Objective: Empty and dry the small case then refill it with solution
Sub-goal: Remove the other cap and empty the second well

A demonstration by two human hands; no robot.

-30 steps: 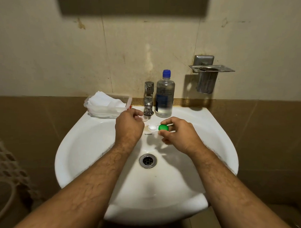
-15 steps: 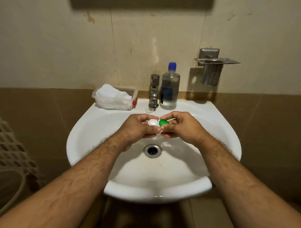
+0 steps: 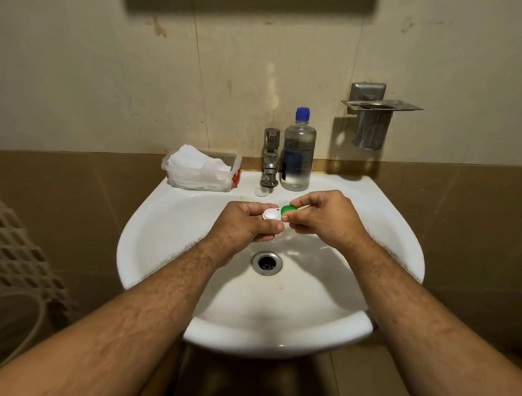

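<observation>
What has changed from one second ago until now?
The left hand left the white cap on the rim and took hold of the lens case. The right hand still grips its green cap. The bottle and tissues stayed put.

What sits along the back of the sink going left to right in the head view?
Tissue box → white cap → tap → bottle, then the metal holder on the wall.

Sink [image 3: 170,224]: glossy white ceramic. Tap [image 3: 270,159] and wall holder [image 3: 375,113]: dull, spotted metal. Bottle [image 3: 298,157]: clear plastic; case [image 3: 272,213]: smooth plastic, green cap [image 3: 289,210].
</observation>
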